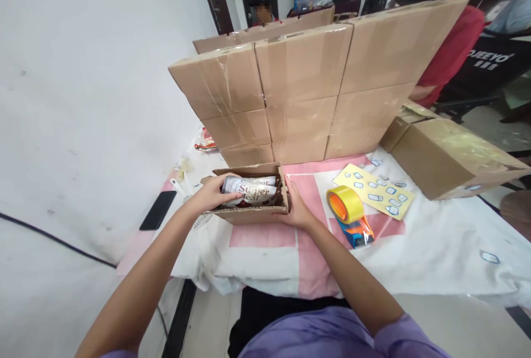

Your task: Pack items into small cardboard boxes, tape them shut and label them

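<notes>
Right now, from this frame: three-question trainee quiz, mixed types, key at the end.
1. Which of the person's hands is nearer the yellow tape roll on the blue-and-orange dispenser?
2. True or false: the flat black rectangular slab lies to the left of the small open brown cardboard box.
3. What shows inside that box?
A) green glass bottles
B) pale printed packets
C) loose metal screws

Key: 1. The right hand; 2. True; 3. B.
</notes>
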A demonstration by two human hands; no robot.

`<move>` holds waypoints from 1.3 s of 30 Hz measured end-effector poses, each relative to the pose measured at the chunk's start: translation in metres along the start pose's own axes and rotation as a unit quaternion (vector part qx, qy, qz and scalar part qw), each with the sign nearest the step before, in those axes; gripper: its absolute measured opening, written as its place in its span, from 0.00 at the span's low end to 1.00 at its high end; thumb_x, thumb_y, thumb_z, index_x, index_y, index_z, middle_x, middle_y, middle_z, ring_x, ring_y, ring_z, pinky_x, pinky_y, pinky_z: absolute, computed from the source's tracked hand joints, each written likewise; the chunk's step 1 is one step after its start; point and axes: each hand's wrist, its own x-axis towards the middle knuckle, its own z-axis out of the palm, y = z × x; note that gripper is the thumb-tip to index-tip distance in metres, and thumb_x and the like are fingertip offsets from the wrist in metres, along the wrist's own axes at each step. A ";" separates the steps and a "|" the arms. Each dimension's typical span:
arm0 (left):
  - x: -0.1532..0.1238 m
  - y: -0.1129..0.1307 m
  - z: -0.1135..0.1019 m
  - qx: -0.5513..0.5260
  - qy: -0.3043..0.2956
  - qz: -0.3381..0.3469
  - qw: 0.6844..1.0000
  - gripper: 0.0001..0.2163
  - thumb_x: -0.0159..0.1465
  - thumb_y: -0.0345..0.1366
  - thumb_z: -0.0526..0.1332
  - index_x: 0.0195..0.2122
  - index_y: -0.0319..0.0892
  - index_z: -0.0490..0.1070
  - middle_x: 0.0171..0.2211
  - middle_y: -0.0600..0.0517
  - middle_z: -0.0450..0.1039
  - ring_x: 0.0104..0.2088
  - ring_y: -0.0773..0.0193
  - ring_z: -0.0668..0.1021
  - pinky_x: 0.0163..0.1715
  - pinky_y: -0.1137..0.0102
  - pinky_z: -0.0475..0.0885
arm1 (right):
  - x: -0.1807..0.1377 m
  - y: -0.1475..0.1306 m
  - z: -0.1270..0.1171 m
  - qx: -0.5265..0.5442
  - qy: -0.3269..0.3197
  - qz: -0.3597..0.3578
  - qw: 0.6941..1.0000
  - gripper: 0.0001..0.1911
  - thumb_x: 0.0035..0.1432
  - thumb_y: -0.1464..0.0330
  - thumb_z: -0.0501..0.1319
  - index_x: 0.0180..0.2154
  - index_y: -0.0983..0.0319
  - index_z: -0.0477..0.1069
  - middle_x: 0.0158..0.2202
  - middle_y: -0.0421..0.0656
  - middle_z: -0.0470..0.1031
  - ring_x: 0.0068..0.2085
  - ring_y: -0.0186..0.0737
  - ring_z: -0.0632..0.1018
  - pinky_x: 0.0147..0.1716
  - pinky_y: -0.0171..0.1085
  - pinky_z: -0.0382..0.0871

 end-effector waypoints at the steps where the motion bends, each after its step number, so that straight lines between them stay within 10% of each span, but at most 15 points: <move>1: 0.002 -0.004 0.001 0.003 -0.013 -0.004 1.000 0.24 0.61 0.53 0.66 0.52 0.43 0.73 0.46 0.48 0.80 0.43 0.53 0.80 0.44 0.64 0.74 | 0.000 0.000 0.000 0.004 0.000 0.001 1.000 0.71 0.46 0.51 0.78 0.76 0.56 0.34 0.75 0.56 0.48 0.75 0.62 0.53 0.72 0.59 0.53; 9: 0.000 0.006 -0.009 0.273 -0.014 0.058 0.960 0.14 0.63 0.47 0.66 0.47 0.51 0.80 0.53 0.47 0.80 0.58 0.44 0.75 0.56 0.56 0.65 | 0.002 -0.004 0.001 0.011 0.017 -0.019 1.000 0.71 0.47 0.50 0.76 0.77 0.54 0.32 0.74 0.54 0.51 0.74 0.61 0.57 0.71 0.57 0.56; 15: 0.010 0.001 -0.026 0.177 -0.091 0.023 0.980 0.17 0.68 0.50 0.55 0.34 0.46 0.77 0.28 0.50 0.78 0.29 0.57 0.76 0.33 0.66 0.67 | 0.002 -0.006 -0.003 -0.010 0.018 -0.019 1.000 0.68 0.49 0.49 0.76 0.77 0.53 0.35 0.74 0.53 0.51 0.75 0.61 0.55 0.72 0.58 0.54; 22: 0.025 -0.010 -0.007 0.182 -0.093 0.032 0.978 0.14 0.61 0.48 0.60 0.27 0.47 0.78 0.33 0.45 0.82 0.39 0.49 0.81 0.49 0.56 0.72 | 0.002 -0.003 -0.002 -0.011 0.024 -0.024 0.999 0.63 0.52 0.47 0.72 0.76 0.51 0.37 0.74 0.51 0.52 0.74 0.61 0.58 0.71 0.59 0.58; 24: 0.008 -0.015 -0.007 0.181 -0.025 0.039 0.982 0.12 0.61 0.50 0.63 0.31 0.48 0.80 0.40 0.45 0.83 0.49 0.45 0.80 0.61 0.50 0.66 | 0.001 -0.006 -0.003 -0.029 0.041 -0.023 0.998 0.62 0.53 0.45 0.71 0.76 0.51 0.38 0.75 0.51 0.50 0.75 0.62 0.55 0.72 0.61 0.55; 28: -0.050 -0.040 -0.005 0.021 0.297 -0.027 0.954 0.26 0.64 0.62 0.59 0.56 0.52 0.74 0.55 0.45 0.78 0.58 0.44 0.77 0.60 0.48 0.69 | 0.001 -0.020 -0.011 -0.042 0.059 -0.046 0.996 0.48 0.58 0.38 0.62 0.72 0.52 0.57 0.78 0.47 0.40 0.77 0.61 0.46 0.74 0.60 0.49; 33: -0.069 -0.050 0.043 -0.129 0.181 -0.053 0.974 0.37 0.55 0.71 0.62 0.52 0.47 0.76 0.58 0.40 0.76 0.61 0.38 0.76 0.62 0.51 0.71 | 0.009 -0.045 -0.017 -0.038 0.027 -0.048 0.998 0.39 0.64 0.34 0.47 0.51 0.56 0.78 0.78 0.45 0.46 0.77 0.60 0.47 0.73 0.57 0.49; 39: -0.034 -0.020 0.074 -0.027 0.320 -0.093 0.943 0.37 0.66 0.53 0.63 0.73 0.47 0.54 0.68 0.38 0.65 0.70 0.42 0.65 0.67 0.45 0.63 | 0.020 -0.059 -0.017 0.006 0.103 -0.048 0.993 0.50 0.62 0.31 0.38 0.71 0.55 0.59 0.66 0.49 0.68 0.73 0.56 0.60 0.72 0.56 0.55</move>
